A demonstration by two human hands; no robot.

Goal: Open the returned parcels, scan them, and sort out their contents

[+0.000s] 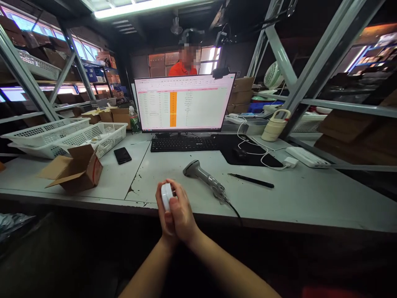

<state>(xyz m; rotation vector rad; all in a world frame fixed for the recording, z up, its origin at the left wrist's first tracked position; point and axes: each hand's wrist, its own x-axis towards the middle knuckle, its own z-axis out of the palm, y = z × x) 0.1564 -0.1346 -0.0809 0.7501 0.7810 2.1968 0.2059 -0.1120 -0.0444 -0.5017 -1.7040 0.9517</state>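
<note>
A small glossy white object with rounded edges (166, 196) is held upright between my two hands, over the table's front edge; its kind does not show clearly. My left hand (161, 213) wraps its left side, palm turned inward. From the right, my right hand (183, 213) closes on it, thumb pressed along the near side. The hands touch at the wrists and partly hide the object. Just beyond them lies a grey barcode scanner (201, 174), its handle wrapped in clear plastic and its cable running over the front edge.
An open cardboard box (79, 171), white baskets (108, 136) and a phone (123, 155) are on the left. Behind stand a keyboard (182, 143) and monitor (198, 103). A black pen-like tool (251, 180), mouse (240, 153), white power bank (307, 157) and cream bottle (274, 127) lie rightward. A person (186, 68) is behind the monitor.
</note>
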